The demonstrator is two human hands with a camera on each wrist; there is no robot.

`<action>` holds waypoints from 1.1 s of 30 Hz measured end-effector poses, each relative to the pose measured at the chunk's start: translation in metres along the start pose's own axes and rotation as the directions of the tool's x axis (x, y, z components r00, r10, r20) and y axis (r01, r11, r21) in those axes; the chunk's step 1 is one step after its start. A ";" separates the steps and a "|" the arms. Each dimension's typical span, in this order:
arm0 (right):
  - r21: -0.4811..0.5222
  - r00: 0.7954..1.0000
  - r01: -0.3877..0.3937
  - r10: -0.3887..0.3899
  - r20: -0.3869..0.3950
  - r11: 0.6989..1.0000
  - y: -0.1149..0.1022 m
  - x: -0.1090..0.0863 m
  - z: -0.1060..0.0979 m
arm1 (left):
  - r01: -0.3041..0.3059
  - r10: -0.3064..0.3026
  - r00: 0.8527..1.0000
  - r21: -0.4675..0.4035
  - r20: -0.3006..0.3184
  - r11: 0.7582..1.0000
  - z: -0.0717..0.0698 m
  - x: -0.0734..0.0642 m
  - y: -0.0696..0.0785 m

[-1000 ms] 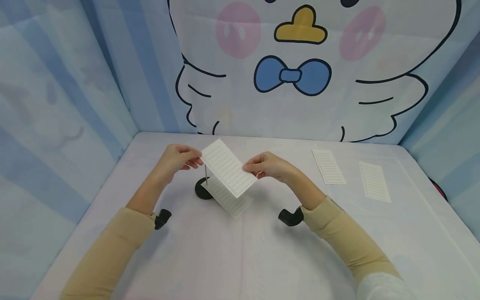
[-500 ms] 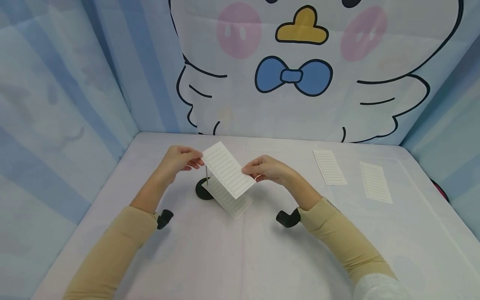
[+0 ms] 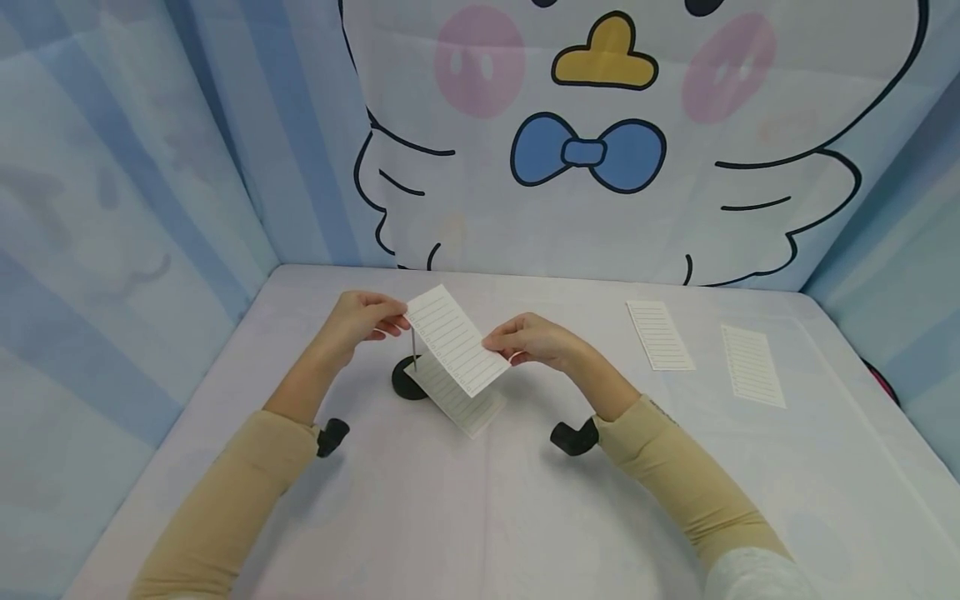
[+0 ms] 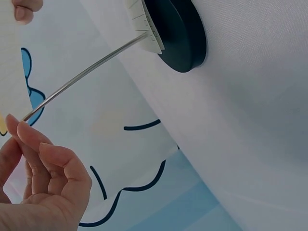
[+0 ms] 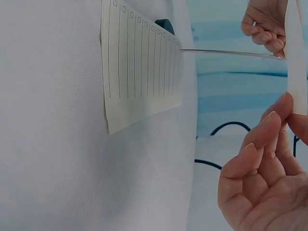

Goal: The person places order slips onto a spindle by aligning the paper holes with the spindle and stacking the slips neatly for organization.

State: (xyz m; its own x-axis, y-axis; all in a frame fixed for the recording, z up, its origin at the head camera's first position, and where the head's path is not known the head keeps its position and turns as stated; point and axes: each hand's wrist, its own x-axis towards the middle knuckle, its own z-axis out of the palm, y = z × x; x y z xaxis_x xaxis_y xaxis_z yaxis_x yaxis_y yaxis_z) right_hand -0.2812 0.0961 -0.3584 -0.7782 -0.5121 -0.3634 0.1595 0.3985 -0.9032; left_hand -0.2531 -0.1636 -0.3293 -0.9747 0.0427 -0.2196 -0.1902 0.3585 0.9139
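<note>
A white lined sheet [image 3: 457, 342] is held tilted in the air between both hands. My left hand [image 3: 362, 319] pinches its left corner, fingertips right at the top of a thin metal rod [image 4: 89, 71]. My right hand [image 3: 536, 340] pinches the right edge between thumb and fingers. The rod rises from a round black base [image 3: 405, 382], making a paper spike. Low on the rod, more lined sheets [image 5: 139, 72] with small checkboxes lie over part of the base. The held sheet hides some of them in the head view.
Two more lined sheets, one nearer the middle [image 3: 661, 335] and one further right [image 3: 753, 365], lie flat on the white-covered table [image 3: 420, 517]. Printed curtains [image 3: 585, 225] stand behind the table and at both sides.
My right hand has come slightly down and left, and the held sheet has dipped a little. The left hand stays almost still at the rod's top.
</note>
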 end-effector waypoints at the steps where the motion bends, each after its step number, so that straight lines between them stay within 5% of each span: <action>1: 0.000 1.000 -0.003 0.003 -0.001 1.000 0.000 0.000 0.000 | 0.001 -0.001 1.000 0.001 0.000 1.000 0.000 0.000 0.000; 25: -0.006 0.999 -0.033 0.033 0.035 0.999 0.003 0.008 0.005 | 0.021 -0.012 0.998 -0.130 0.065 0.991 -0.001 0.005 -0.012; 29: -0.018 0.999 -0.031 0.032 0.035 0.999 0.005 0.009 0.006 | 0.014 -0.006 0.997 -0.118 0.071 0.993 -0.001 0.006 -0.016; 33: -0.043 0.998 -0.062 0.063 0.028 0.997 0.012 0.012 0.006 | 0.067 -0.061 0.994 -0.067 0.086 0.996 0.000 0.009 -0.027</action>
State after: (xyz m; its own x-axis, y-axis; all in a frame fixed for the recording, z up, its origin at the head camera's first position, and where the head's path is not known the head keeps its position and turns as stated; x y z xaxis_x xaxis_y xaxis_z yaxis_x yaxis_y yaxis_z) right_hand -0.2846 0.0903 -0.3749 -0.7496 -0.5068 -0.4257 0.1807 0.4620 -0.8683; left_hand -0.2564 -0.1725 -0.3556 -0.9475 0.1009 -0.3033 -0.2621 0.2976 0.9180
